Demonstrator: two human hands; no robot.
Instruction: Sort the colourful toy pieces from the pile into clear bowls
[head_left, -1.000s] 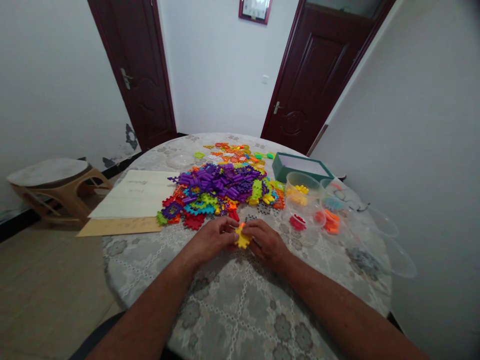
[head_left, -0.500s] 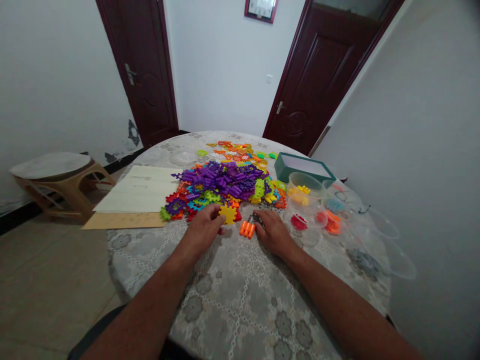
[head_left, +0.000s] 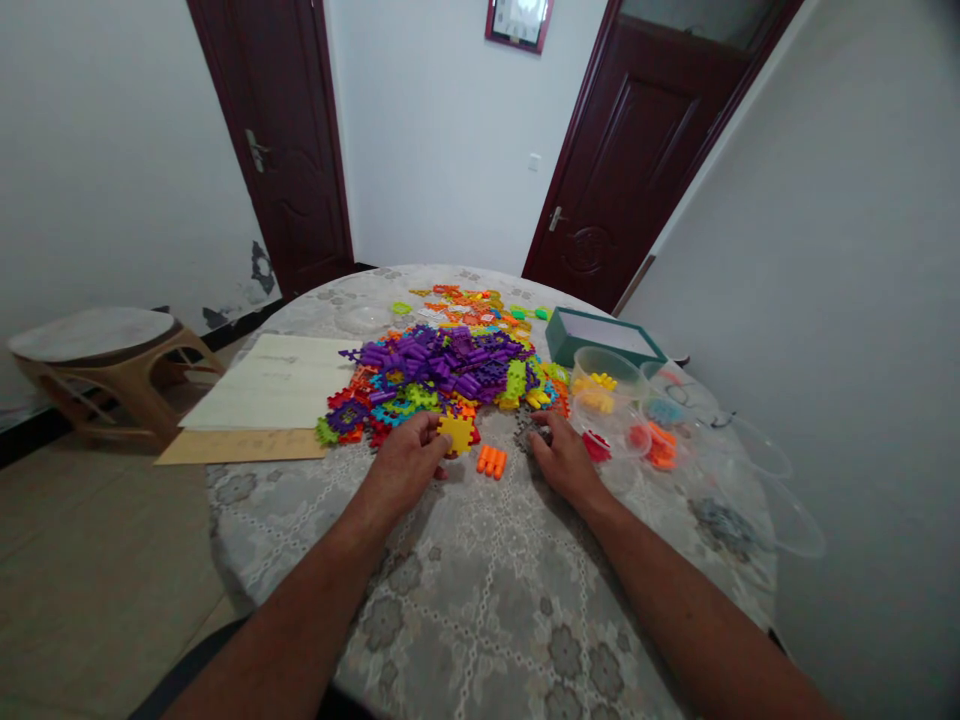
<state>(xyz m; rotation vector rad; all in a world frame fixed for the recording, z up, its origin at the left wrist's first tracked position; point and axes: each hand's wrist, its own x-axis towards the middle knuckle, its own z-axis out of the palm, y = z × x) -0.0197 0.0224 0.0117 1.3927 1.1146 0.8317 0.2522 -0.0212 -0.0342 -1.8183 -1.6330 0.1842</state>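
Holds a flat, tooth-edged yellow plastic square (head_left: 457, 435) in the left hand (head_left: 406, 455), well inside the left edge of the bench (head_left: 480, 590), and has a half-spread right hand (head_left: 568, 458) near a three-barred orange plastic piece (head_left: 492, 461).

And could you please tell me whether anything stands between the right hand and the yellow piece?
Yes, partly: the orange piece lies on the tablecloth between the right hand and the yellow piece in the left hand, slightly nearer the camera.

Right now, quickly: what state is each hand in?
Left hand: closed on a yellow toothed piece.
Right hand: cannot tell whether it is open or holding something.
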